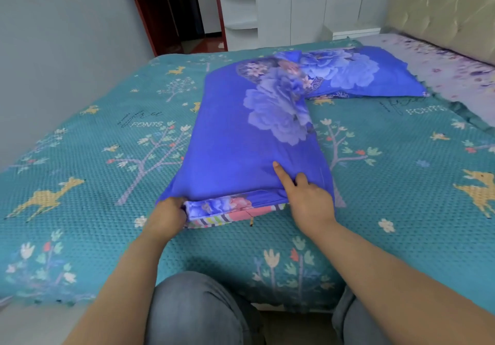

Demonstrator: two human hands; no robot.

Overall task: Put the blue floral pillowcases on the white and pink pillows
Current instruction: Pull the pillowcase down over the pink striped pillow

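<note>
Teal bedspread (375, 184) with deer and tree print; padded beige headboard (442, 9); white wardrobe (308, 4); dark red door (160, 15).

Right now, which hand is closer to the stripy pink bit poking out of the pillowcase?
Left. The left hand grips the pillowcase corner right beside the stripy pink pillow edge. The right hand rests on top, past the edge's other end.
</note>
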